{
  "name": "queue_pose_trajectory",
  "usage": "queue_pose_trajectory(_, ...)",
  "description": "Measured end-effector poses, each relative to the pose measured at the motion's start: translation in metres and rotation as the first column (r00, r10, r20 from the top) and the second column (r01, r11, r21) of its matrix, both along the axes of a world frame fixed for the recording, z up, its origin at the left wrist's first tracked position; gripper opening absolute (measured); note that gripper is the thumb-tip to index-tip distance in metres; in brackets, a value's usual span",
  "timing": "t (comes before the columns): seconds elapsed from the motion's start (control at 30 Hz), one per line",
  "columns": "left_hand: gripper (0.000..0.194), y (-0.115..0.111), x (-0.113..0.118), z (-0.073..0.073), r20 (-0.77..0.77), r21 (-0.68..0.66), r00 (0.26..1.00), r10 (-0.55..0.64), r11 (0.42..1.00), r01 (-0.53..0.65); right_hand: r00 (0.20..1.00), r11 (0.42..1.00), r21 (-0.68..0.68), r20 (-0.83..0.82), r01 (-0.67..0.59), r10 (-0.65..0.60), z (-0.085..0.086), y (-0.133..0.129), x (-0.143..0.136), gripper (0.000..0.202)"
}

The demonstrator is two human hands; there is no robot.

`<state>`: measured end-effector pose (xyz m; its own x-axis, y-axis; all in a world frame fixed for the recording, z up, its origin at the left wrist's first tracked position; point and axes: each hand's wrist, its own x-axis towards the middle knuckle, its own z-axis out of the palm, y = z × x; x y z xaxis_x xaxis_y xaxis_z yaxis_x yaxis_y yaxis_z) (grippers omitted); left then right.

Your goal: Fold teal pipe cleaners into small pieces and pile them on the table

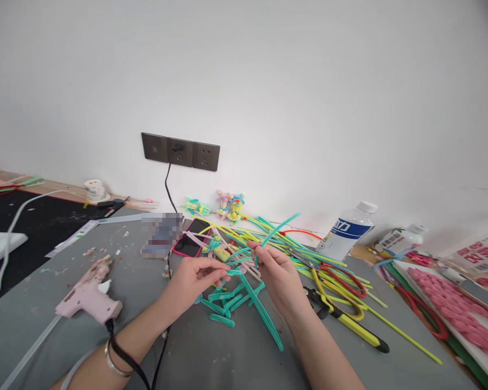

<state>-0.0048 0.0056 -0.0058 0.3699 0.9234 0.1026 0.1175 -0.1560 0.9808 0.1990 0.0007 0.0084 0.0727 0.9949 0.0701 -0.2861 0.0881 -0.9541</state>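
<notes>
My right hand (pixel 280 273) pinches a teal pipe cleaner (pixel 282 226) between thumb and fingers, one end slanting up to the right. Thumb and fingertips of my left hand (pixel 197 281) close on a teal strand that seems to run across to the right hand; the exact grip is partly hidden. Below both hands lie several short folded teal pipe cleaner pieces (pixel 223 319) and a longer folded one (pixel 264 314). Behind them spreads a pile of yellow, green and teal pipe cleaners (pixel 264 230).
A pink glue gun (pixel 89 298) with its cord lies left. Yellow-handled pliers (pixel 350 325) and red-handled scissors (pixel 345 279) lie right, near a bottle (pixel 345 233). A phone (pixel 191 238) and small pipe cleaner figures (pixel 230 206) are by the wall, below sockets (pixel 180 151).
</notes>
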Motion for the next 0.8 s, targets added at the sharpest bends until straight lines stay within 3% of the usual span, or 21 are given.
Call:
queue_pose_trajectory(0.13, 0.02, -0.001, 0.001, 0.0, -0.01, -0.007, 1.0, -0.006, 1.0, 0.006, 1.0, 1.0, 0.002, -0.002, 0.005, -0.005, -0.002, 0.0, 0.0, 0.038)
queue_pose_trajectory(0.37, 0.013, -0.001, 0.003, 0.001, 0.075, -0.058, 0.997, 0.0, 0.998, 0.004, 0.992, 0.993, -0.02, -0.057, -0.117, 0.116, -0.001, -0.004, -0.004, 0.036)
queue_pose_trajectory(0.57, 0.016, -0.001, 0.002, 0.001, 0.129, -0.078, 0.992, -0.018, 0.997, 0.028, 0.97, 0.968, 0.062, 0.022, -0.242, 0.241, -0.004, -0.006, -0.01, 0.026)
queue_pose_trajectory(0.8, 0.023, -0.005, 0.006, 0.007, 0.117, -0.09, 0.993, -0.032, 0.995, 0.043, 0.969, 0.966, 0.072, 0.027, -0.248, 0.247, -0.008, -0.008, -0.015, 0.023)
